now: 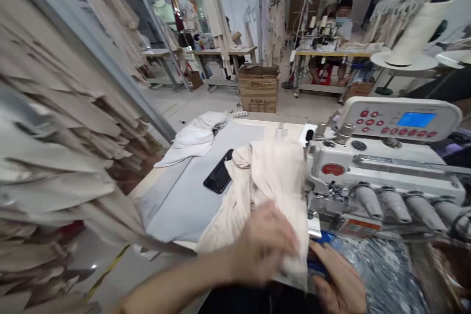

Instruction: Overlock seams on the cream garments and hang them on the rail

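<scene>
A cream knit fabric piece [275,171] lies on the sewing table, its right edge running beside the needle area of a white overlock sewing machine [382,171]. Over the lower part of this fabric is my left hand [267,243], bent at the fingers and smeared by motion; whether it pinches any cloth does not show. My right hand [338,279] is by the fabric's lower right edge, below the machine's presser area. Its forefinger stretches toward the cloth, with the thumb apart from it. The lower part of that hand leaves the frame.
A black phone [219,174] lies left of the fabric on the grey tabletop [184,206], near a bunched white cloth [198,137]. Hanging garments [66,142] crowd the left side. Behind stands a cardboard box [258,91]. A thread cone [415,34] rises at right; a co-worker [344,22] sits farther back.
</scene>
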`<state>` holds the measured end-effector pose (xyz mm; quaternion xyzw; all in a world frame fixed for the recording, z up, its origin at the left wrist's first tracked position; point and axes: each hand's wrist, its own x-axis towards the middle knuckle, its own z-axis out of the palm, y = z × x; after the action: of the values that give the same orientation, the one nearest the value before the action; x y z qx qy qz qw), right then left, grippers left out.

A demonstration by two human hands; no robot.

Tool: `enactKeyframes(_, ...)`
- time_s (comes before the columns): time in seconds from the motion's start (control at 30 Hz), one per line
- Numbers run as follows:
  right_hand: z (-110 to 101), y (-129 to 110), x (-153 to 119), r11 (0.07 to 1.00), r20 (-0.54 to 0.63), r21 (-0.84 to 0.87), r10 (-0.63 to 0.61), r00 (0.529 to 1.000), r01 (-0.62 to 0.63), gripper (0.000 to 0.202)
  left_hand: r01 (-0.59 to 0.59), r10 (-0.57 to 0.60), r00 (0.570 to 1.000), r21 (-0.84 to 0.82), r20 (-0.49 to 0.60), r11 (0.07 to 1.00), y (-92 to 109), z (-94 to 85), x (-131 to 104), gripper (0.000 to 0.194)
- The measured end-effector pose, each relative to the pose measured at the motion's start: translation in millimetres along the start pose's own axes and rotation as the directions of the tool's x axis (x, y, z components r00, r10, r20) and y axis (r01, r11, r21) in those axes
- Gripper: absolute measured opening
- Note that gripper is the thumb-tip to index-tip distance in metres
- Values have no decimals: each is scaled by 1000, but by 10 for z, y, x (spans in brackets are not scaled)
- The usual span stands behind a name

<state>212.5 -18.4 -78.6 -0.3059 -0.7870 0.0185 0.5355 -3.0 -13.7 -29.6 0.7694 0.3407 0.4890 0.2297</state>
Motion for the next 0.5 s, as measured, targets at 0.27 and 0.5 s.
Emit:
enactKeyframes(0.27,398,-287,181,44,683,441,631,367,-896,47,175,-71,915,233,-397,957,166,-376,-575,17)
enactKeyframes(0.5,283,-350,150,-158,704,448,669,239,-880,46,217,-101,917,271,-385,938,188,-322,-674,13)
